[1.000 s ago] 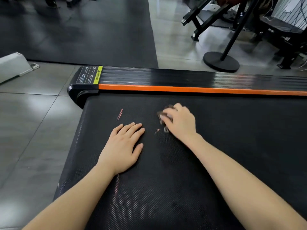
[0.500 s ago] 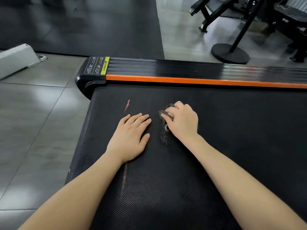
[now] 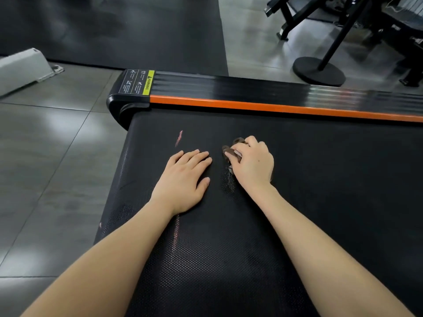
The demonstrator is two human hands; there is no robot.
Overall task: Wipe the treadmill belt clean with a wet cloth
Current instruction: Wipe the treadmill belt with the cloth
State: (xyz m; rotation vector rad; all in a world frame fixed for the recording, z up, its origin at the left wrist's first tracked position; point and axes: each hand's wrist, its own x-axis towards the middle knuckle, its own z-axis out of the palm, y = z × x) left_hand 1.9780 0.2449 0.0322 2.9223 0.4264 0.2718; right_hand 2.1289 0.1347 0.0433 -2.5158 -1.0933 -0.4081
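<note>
Right grip (image 3: 253, 164) clenches a small brown cloth (image 3: 227, 149) wadded under it on the treadmill belt (image 3: 320, 179), left grip (image 3: 183, 181) lies flat, released, just beside; tight wad may miss the red streak (image 3: 179, 138) beyond left grip.

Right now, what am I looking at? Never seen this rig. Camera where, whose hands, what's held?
No robot: these are a person's two bare hands, filmed by one wide camera on their head, looking forward and down. The black surface is a treadmill belt; an orange rail runs along its far side. The left hand lies flat on the belt, holding nothing. The right hand grips a small dark cloth, bunched beneath it against the belt. Faint red marks show on the belt near the left hand. Tiled floor and gym gear lie around.
</note>
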